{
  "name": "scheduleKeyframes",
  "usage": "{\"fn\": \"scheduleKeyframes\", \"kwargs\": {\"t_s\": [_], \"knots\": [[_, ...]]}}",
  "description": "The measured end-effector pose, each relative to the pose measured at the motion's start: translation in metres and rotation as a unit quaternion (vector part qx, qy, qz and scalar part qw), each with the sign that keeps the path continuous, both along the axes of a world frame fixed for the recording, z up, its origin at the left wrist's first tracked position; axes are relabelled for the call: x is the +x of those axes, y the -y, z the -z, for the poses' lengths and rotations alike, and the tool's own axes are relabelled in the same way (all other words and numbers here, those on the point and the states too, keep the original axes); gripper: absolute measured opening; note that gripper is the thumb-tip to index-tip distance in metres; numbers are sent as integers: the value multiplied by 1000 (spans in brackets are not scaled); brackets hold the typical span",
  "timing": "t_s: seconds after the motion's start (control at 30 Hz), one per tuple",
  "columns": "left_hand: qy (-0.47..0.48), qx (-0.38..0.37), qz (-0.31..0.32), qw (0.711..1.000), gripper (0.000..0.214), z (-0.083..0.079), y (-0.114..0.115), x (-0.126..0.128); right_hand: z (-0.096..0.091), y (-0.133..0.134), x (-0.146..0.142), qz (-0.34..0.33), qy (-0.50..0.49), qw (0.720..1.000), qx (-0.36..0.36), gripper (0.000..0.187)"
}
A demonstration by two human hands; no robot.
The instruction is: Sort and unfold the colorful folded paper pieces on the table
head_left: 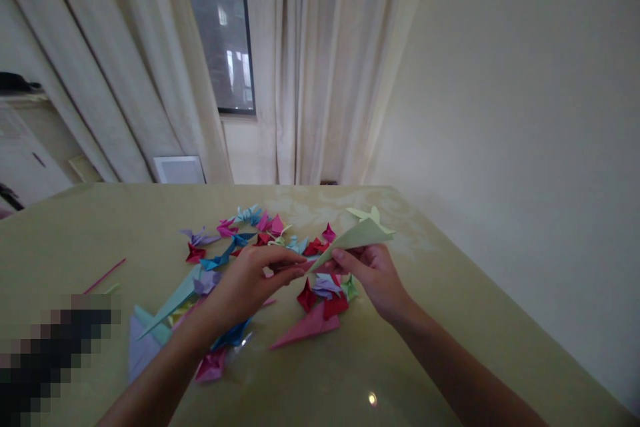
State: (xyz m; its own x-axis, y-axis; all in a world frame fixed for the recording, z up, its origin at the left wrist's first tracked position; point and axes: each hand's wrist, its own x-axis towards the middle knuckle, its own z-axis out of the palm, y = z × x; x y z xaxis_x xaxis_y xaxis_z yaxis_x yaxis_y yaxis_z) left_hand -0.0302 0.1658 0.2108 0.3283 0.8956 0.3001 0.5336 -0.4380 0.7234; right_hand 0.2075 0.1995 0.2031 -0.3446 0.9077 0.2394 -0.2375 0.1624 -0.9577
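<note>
Both my hands hold one folded light green paper (356,237) just above the table. My right hand (373,273) pinches its underside, thumb on top. My left hand (250,280) pinches the paper's narrow left tip with closed fingers. Beneath and around the hands lies a scatter of several small folded paper pieces (260,233) in pink, red, blue, purple and green. A larger pink folded sheet (307,327) lies below the hands, and a teal folded sheet (173,300) lies to the left.
The yellow-green table (450,320) runs to a beige wall on the right. Curtains and a window stand behind. A thin pink strip (104,275) lies at the left. A pixelated blurred area covers the lower left corner.
</note>
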Motion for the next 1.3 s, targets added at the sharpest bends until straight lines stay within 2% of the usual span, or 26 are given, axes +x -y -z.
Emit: {"fn": "scheduleKeyframes", "kwargs": {"t_s": [0.13, 0.33, 0.53, 0.7, 0.8, 0.93, 1.2, 1.3], "knots": [[60, 0, 1, 998, 23, 2, 2, 3, 3, 4, -3, 41, -44, 998, -25, 20], [88, 52, -29, 994, 23, -1, 7, 9, -2, 18, -8, 9, -69, 995, -71, 21], [119, 61, -52, 990, 24, -6, 6, 1, -8, 4, 4, 89, -86, 992, -26, 24], [168, 43, -78, 982, 32, -11, 8, -3, -2, -5, 9, 78, 3, 997, 22, 24], [177, 19, -61, 982, 33, -14, 10, -2, 3, -5, 6, 95, 20, 995, 29, 22], [208, -9, -22, 978, 29, -15, 13, 3, 9, -5, 4, 130, 4, 991, 43, 24], [233, 32, -94, 967, 24, -20, 14, 1, 5, -2, 4, 157, -42, 985, 56, 28], [237, 32, -89, 967, 26, -22, 13, 0, 4, -1, 2, 150, -50, 987, 38, 43]]}}
